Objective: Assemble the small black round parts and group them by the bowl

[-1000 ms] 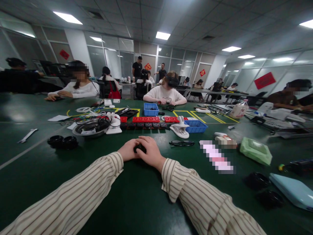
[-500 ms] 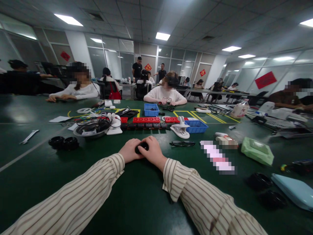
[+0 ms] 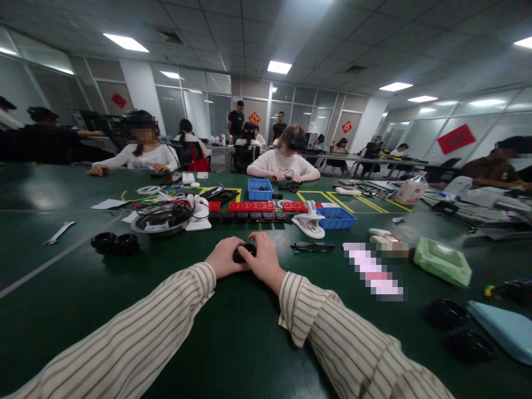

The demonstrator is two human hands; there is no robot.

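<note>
A small black round part sits between my two hands above the green table. My left hand wraps round its left side. From the right, my right hand grips it with the thumb lying across its front and the fingers arched over the far side. The fingers cover much of the part, so its exact kind is hard to make out. Right of my hands lies a pair of glasses. Beyond them stands a white clip-like stand.
Black ring-shaped parts lie at left near a wrench and a metal bowl of cables. Red sockets and a blue bin are ahead. At right are a green pack and a light-blue case. A co-worker sits opposite.
My right fingers have lifted and spread a little over the black round part, which stays between both hands. The whole view has shifted slightly. At far left, a co-worker's hands have moved apart.
</note>
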